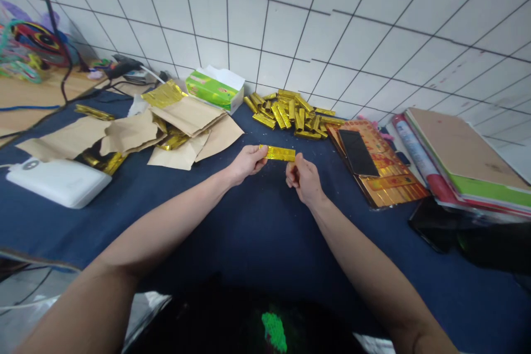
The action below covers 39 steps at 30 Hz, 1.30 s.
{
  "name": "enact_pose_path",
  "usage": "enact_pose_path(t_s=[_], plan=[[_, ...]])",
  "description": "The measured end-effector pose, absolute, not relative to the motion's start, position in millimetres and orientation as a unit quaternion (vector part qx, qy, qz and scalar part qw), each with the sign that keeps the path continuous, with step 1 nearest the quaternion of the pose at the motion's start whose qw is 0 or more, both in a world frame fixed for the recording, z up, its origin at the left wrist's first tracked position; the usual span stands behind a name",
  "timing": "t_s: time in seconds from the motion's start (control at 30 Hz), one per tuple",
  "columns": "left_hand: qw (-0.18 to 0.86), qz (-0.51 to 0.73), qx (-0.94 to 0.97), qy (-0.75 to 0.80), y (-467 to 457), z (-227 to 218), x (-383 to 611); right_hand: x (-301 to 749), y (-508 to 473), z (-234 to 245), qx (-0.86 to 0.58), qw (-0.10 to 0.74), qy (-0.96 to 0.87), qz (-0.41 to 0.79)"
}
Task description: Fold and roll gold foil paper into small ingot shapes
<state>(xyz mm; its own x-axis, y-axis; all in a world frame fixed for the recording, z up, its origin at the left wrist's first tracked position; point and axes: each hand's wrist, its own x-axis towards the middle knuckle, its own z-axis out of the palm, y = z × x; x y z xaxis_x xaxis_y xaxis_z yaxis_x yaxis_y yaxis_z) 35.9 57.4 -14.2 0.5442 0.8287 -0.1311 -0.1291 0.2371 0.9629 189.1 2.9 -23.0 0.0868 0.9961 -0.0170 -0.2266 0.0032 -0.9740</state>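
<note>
Between my hands is a flat strip of folded gold foil paper (281,154), held level above the dark blue cloth (257,221). My left hand (248,164) pinches its left end between thumb and fingers. At the right end, my right hand (305,177) has its fingers curled and its thumb and forefinger against the strip's edge. Beyond my hands lies a heap of similar folded gold foil pieces (286,113) near the wall. To the left, gold foil sheets (165,94) lie on and among pieces of brown paper (191,113).
A green tissue box (215,88) stands by the tiled wall (249,16). A white power bank (58,181) lies at left. On the right are a black phone (358,153) on an orange-gold printed packet (392,177), and a stack of books and folders (468,149).
</note>
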Motion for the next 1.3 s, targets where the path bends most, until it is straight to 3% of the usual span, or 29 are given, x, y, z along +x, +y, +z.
enact_pose_path(t_s=[0.57,0.73,1.03,1.3], plan=[[0.628,0.376,0.569,0.376,53,-21,41,189,4,-28,-0.493,0.582,-0.416,0.496],[0.610,0.356,0.599,0.376,50,-20,42,189,5,-24,-0.491,0.551,-0.421,0.527],[0.584,0.344,0.631,0.377,52,-21,40,187,5,-37,-0.549,0.541,-0.472,0.428],[0.596,0.353,0.618,0.372,56,-18,38,188,4,-40,-0.545,0.555,-0.475,0.412]])
